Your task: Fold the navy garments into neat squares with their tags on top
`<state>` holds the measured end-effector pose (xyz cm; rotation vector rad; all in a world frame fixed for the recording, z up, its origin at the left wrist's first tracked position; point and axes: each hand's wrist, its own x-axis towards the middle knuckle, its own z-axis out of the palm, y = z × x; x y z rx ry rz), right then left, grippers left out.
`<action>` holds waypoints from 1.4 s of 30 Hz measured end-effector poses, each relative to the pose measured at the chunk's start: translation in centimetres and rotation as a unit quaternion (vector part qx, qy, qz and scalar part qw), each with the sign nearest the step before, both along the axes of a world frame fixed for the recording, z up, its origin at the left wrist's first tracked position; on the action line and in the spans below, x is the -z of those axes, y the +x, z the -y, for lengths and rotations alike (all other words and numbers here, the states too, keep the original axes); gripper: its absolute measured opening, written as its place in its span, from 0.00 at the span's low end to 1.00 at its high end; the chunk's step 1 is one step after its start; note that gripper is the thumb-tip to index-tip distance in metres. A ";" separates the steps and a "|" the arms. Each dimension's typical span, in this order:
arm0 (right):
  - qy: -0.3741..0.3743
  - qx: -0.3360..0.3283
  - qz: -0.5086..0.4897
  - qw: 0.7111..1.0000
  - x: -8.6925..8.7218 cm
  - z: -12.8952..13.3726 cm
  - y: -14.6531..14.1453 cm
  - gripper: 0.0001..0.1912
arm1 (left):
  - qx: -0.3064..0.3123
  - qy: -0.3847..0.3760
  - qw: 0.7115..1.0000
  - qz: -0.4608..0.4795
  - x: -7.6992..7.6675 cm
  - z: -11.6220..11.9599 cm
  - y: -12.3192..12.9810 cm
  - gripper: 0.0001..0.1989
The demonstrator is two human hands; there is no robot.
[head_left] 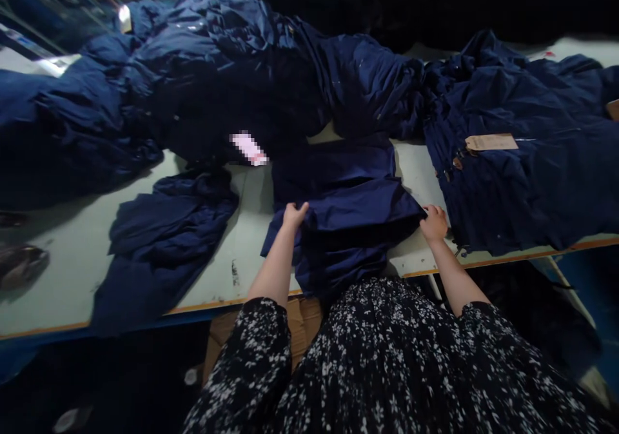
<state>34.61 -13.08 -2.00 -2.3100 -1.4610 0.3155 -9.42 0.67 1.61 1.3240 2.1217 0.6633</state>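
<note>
In front of me a navy cloth piece (348,205) is spread over the near edge of the table, part of it hanging down toward my lap. My left hand (294,216) grips its left side, thumb on top and the fingers hidden under the fabric. At the right corner my right hand (434,222) pinches the cloth's edge between thumb and fingers. Between the two hands the fabric is drawn out, with folds and wrinkles below. More navy cloth lies under it toward the back.
Large heaps of navy garments (227,66) line the back of the pale table (256,195). A loose navy pile (169,234) overhangs the edge at left. At right lies a navy stack (541,182) bearing a tan tag (492,142). Below the table is a cardboard box (304,324).
</note>
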 end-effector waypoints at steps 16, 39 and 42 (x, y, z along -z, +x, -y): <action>-0.024 0.035 -0.117 0.992 1.3 -0.1 2.4 0.15 | 0.193 0.028 0.958 -0.211 -0.7 -0.4 8.4 0.17; -0.126 0.091 -0.135 0.979 1.5 0.9 0.1 0.06 | 0.344 -0.059 0.936 0.044 4.7 -13.1 31.1 0.21; -0.135 0.093 -0.116 0.980 1.8 1.6 0.5 0.07 | 0.348 -0.044 0.932 0.090 5.2 -12.2 31.4 0.19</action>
